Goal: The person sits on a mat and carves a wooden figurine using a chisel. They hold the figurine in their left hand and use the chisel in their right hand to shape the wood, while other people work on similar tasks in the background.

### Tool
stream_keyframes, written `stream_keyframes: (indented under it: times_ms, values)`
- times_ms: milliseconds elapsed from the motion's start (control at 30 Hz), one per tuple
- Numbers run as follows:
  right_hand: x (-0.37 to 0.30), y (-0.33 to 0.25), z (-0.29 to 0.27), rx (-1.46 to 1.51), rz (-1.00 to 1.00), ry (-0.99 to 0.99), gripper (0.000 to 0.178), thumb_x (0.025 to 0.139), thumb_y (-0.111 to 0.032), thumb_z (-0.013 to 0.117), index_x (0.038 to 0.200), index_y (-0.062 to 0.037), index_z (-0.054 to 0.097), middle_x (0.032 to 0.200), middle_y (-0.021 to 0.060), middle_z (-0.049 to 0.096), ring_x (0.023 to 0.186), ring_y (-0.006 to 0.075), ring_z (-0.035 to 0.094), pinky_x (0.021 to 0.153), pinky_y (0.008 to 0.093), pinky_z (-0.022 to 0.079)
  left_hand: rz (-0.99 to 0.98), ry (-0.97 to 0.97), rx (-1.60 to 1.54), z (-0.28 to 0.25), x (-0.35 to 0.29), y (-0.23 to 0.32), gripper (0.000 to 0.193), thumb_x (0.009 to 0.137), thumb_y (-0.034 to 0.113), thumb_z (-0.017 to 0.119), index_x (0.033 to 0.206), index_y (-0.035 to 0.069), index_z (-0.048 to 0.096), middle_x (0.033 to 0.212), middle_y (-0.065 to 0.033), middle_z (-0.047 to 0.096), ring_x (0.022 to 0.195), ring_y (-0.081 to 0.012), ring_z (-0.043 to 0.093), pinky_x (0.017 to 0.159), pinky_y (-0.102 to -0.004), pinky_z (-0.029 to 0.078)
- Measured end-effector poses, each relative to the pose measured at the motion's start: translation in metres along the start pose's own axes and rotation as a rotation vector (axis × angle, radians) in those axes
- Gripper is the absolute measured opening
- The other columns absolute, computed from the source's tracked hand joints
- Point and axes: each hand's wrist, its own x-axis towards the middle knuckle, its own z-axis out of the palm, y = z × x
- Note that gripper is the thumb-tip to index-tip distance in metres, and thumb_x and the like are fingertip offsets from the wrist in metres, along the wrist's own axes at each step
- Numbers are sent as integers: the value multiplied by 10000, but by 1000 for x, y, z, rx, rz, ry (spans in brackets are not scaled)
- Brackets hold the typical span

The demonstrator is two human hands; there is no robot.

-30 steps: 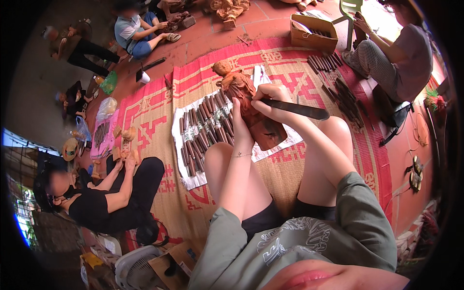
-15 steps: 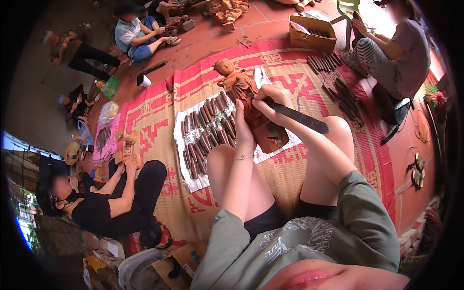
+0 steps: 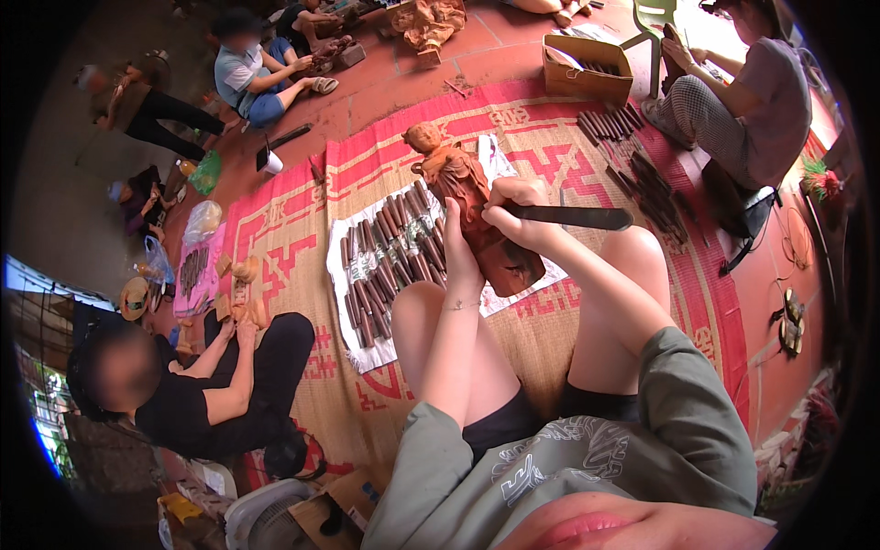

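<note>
Above the white cloth (image 3: 374, 356), toward its right edge: I see a carved figure (image 3: 458, 179)
Left hand (image 3: 461, 255): gripping its side
Right hand (image 3: 522, 209): closed round a dark tool (image 3: 579, 216), tip hidden from me

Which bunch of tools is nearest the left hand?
The bunch on the white cloth, right beside the left hand. Other bunches lie farther off, on the pink cloth and the right of the mat.
</note>
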Motion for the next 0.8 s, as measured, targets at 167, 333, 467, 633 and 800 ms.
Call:
stream_keyframes:
  times_ms: [167, 333, 467, 633, 800]
  values:
    - [5, 1, 10, 57, 39, 117, 122, 675, -75, 608, 633, 11, 534, 594, 100, 564, 548, 191, 555, 513, 294, 406, -25, -48, 20, -10, 3, -1, 596, 925, 532, 350, 1232, 36, 471, 1154, -101, 559, 1037, -191, 562, 899, -334, 444]
    - [2, -2, 5, 49, 52, 49, 137, 692, -100, 618, 663, 15, 549, 592, 102, 574, 534, 163, 544, 511, 287, 413, -9, 8, -4, -6, 3, -3, 593, 925, 536, 343, 1202, 35, 498, 1111, -103, 582, 1025, -193, 569, 880, -331, 455]
    - [4, -1, 7, 87, 88, 88, 155, 694, -125, 620, 694, 21, 569, 573, 115, 562, 528, 159, 539, 512, 289, 423, -11, -6, 28, -14, 6, -7, 576, 924, 534, 349, 1185, 47, 513, 1109, -92, 587, 1006, -188, 577, 879, -334, 453]
    - [4, -3, 4, 56, 94, 134, 103, 686, -82, 599, 654, 8, 560, 578, 85, 567, 527, 127, 528, 499, 269, 400, -45, 9, 36, -14, 6, -12, 567, 922, 529, 363, 1190, 51, 512, 1117, -84, 587, 1009, -184, 575, 889, -334, 445]
    - [-1, -1, 5, 9, 34, 78, 110, 680, -86, 603, 644, 7, 557, 568, 89, 561, 520, 140, 527, 494, 279, 399, -11, 23, 0, -3, 1, -3, 551, 928, 515, 360, 1203, 59, 502, 1127, -79, 579, 1025, -183, 566, 889, -321, 444]
